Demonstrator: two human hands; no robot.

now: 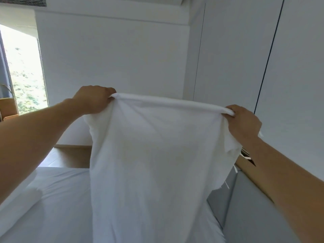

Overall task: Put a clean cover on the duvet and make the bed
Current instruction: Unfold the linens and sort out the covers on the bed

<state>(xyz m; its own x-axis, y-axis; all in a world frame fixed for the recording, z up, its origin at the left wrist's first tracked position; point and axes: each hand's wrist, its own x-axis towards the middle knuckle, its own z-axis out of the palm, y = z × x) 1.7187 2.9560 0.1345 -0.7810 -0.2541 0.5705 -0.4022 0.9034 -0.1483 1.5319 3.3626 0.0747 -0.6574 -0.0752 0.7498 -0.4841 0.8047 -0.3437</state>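
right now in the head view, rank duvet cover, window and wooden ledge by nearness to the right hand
1. duvet cover: gripped by the right hand.
2. wooden ledge: just below, right side.
3. window: far left.

Both bare arms reach forward and up, left hand [94,99] and right hand [243,123] well apart, fingers [109,90] curled round the top edge of the duvet cover [154,155].

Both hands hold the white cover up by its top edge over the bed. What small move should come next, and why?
Probably a short downward shake. The left hand and right hand grip the top edge of the cover, which hangs with folds at its sides above the bed, so a shake should straighten it.
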